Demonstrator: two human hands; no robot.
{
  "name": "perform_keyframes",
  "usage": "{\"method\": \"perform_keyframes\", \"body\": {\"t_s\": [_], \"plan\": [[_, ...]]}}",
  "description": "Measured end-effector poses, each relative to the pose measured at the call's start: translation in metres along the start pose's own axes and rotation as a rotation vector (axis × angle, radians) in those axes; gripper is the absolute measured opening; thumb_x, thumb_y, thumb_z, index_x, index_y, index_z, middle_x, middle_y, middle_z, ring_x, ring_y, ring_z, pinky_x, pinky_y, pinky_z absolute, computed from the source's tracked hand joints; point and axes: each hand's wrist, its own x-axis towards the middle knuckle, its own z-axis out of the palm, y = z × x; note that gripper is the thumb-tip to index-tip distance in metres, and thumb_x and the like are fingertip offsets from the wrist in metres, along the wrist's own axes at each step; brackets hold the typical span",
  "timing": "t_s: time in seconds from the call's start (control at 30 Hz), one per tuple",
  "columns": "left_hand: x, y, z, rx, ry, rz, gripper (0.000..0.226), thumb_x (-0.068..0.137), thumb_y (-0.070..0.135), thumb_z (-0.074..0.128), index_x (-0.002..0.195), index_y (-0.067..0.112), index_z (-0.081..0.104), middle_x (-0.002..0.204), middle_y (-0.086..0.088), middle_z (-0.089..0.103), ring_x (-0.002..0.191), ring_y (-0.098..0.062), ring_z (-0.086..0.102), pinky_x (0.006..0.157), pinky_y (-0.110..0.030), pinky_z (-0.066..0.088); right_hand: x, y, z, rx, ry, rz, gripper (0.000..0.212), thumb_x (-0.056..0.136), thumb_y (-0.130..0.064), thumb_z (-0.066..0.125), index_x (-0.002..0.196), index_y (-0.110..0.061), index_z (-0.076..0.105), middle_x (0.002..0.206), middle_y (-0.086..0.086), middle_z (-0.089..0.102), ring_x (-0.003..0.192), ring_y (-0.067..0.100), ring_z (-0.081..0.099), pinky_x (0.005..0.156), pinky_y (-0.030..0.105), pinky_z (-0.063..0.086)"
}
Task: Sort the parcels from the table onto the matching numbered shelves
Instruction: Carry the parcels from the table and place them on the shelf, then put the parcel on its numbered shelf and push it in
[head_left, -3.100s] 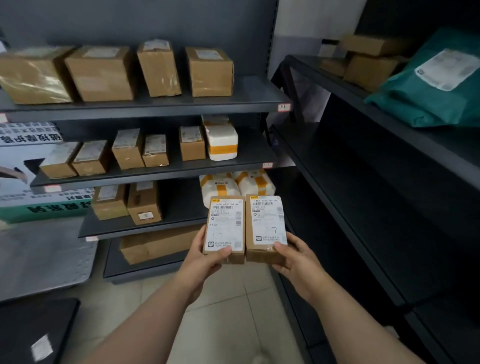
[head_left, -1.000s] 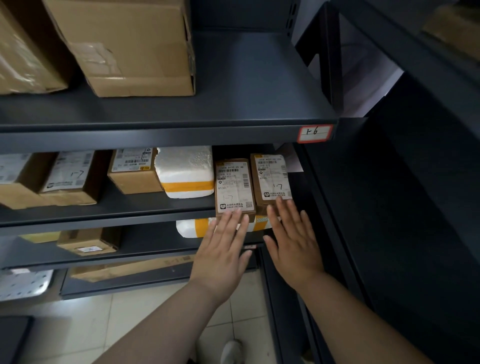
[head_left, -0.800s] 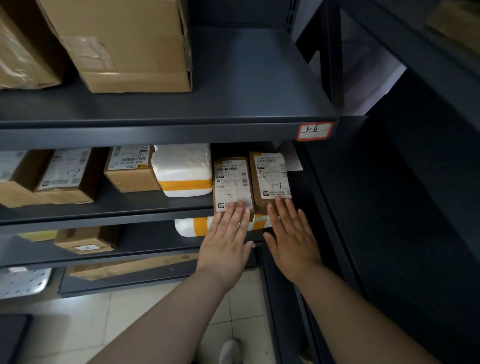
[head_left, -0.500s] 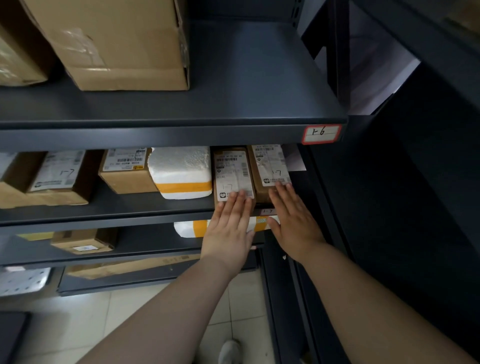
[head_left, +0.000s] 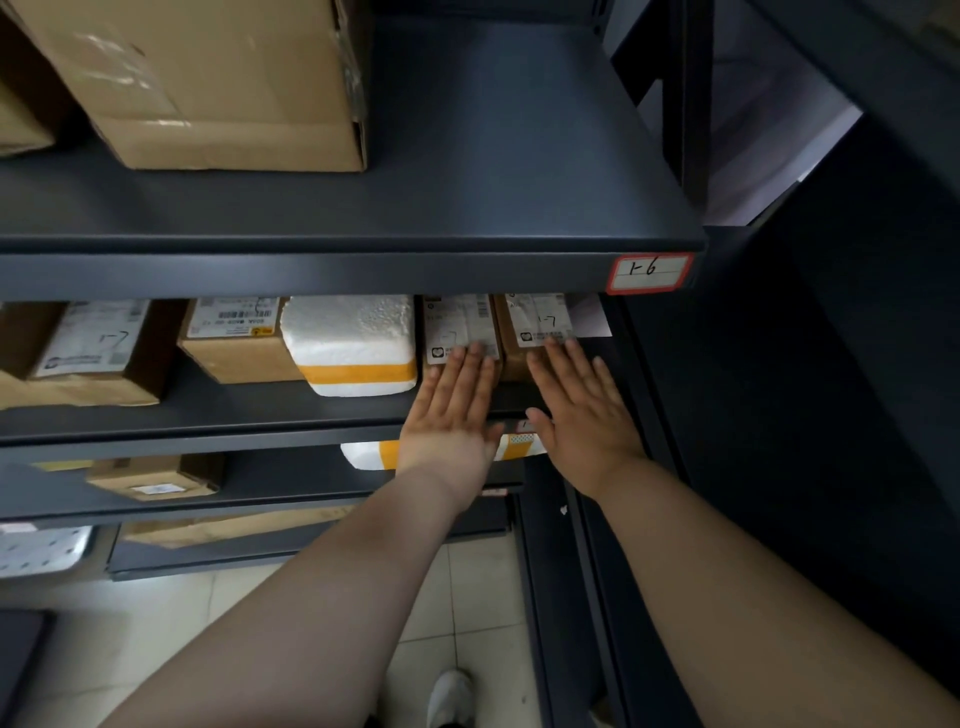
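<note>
Evidently, two parcels (head_left: 462, 332) (one marked 1-7) are pressed deeper onto the shelf (head_left: 208, 415) by flat, released fingers (head_left: 470, 371) of both hands.

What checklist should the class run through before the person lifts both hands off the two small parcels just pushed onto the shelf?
1. Left parcel lies fully on the shelf: ok.
2. Right parcel label reads 1-7: ok.
3. Left parcel's handwritten number: cannot tell, blurred.
4. This shelf's own tag matches 1-7: cannot tell, hidden behind the hands; the tag above reads 1-6.
5. Left hand and right hand lie flat, fingers open, gripping nothing: ok.
6. Parcels sit beside the foam box, not stacked on it: ok.
</note>
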Motion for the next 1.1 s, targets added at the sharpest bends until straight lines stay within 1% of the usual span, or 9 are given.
{"method": "perform_keyframes", "body": {"t_s": [0.1,0.23,0.33,0.47,0.57,0.7,0.8,0.87,1.1], "plan": [[-0.009,-0.003,-0.004,0.006,0.004,0.006,0.066,0.102,0.047,0.012,0.138,0.012,-0.032,0.143,-0.004,-0.041,0.134,-0.017,-0.037,0.114,-0.035,-0.021,-0.006,-0.007,-0.002,0.013,-0.021,0.006,0.059,0.101,-0.044,0.019,0.143,-0.024,-0.018,0.15,-0.005,-0.029,0.14,0.014,-0.029,0.113,0.032,-0.023],[-0.025,-0.01,-0.015,0.024,0.04,0.041,0.066,0.102,0.046,0.014,0.14,0.013,-0.028,0.143,-0.003,-0.037,0.142,-0.018,-0.029,0.113,-0.035,-0.021,-0.017,-0.026,-0.009,-0.01,0.002,-0.009,0.063,0.087,-0.051,-0.007,0.143,-0.025,-0.018,0.15,-0.005,-0.029,0.139,0.014,-0.031,0.112,0.031,-0.024],[-0.041,-0.02,-0.022,0.044,0.057,0.089,0.064,0.1,0.045,0.007,0.145,0.012,-0.025,0.149,-0.003,-0.032,0.145,-0.02,-0.023,0.113,-0.035,-0.02,-0.028,-0.043,-0.015,0.01,0.014,-0.006,0.059,0.101,-0.045,0.016,0.149,-0.025,-0.012,0.15,-0.006,-0.029,0.14,0.013,-0.029,0.113,0.031,-0.022],[-0.065,-0.042,-0.032,0.082,0.12,0.149,0.063,0.097,0.045,0.005,0.144,0.013,-0.023,0.157,-0.005,-0.022,0.146,-0.021,-0.019,0.114,-0.036,-0.02,-0.044,-0.071,-0.027,0.021,0.052,0.0,0.06,0.102,-0.041,0.031,0.153,-0.024,0.006,0.16,-0.002,-0.008,0.141,0.011,-0.021,0.114,0.032,-0.017],[-0.081,-0.06,-0.042,0.132,0.074,0.201,0.066,0.102,0.047,0.012,0.14,0.014,-0.031,0.151,-0.003,-0.034,0.143,-0.02,-0.027,0.115,-0.037,-0.019,-0.056,-0.094,-0.034,-0.016,0.076,0.058,0.058,0.099,-0.045,0.022,0.152,-0.022,0.019,0.161,0.002,0.012,0.146,0.016,-0.003,0.116,0.033,-0.012],[-0.103,-0.088,-0.057,0.163,0.074,0.308,0.064,0.102,0.047,0.011,0.138,0.017,-0.031,0.152,-0.001,-0.034,0.143,-0.019,-0.027,0.114,-0.038,-0.02,-0.078,-0.127,-0.046,-0.054,0.081,0.188,0.065,0.092,-0.05,0.0,0.153,-0.025,0.003,0.161,-0.001,-0.006,0.145,0.014,-0.015,0.115,0.033,-0.016],[-0.12,-0.11,-0.068,0.124,0.087,0.406,0.064,0.101,0.047,0.015,0.147,0.02,-0.022,0.159,-0.001,-0.021,0.145,-0.018,-0.023,0.116,-0.037,-0.017,-0.1,-0.158,-0.055,-0.07,0.082,0.29,0.057,0.101,-0.046,0.01,0.152,-0.027,-0.006,0.16,-0.003,-0.014,0.146,0.015,-0.018,0.117,0.035,-0.014],[-0.133,-0.121,-0.076,0.126,0.092,0.476,0.065,0.101,0.047,0.018,0.151,0.021,-0.014,0.161,-0.001,-0.017,0.146,-0.019,-0.02,0.117,-0.037,-0.016,-0.116,-0.181,-0.059,-0.09,0.08,0.34,0.057,0.1,-0.047,0.006,0.152,-0.028,-0.007,0.16,-0.003,-0.016,0.146,0.015,-0.018,0.117,0.036,-0.013],[-0.177,-0.11,-0.091,0.191,0.134,0.726,0.066,0.1,0.049,0.02,0.153,0.022,-0.009,0.162,-0.001,-0.01,0.148,-0.021,-0.015,0.12,-0.044,-0.006,-0.197,-0.24,-0.081,-0.058,0.111,0.552,0.057,0.103,-0.047,0.016,0.152,-0.03,-0.006,0.16,-0.005,-0.014,0.146,0.015,-0.018,0.119,0.037,-0.01]]}}
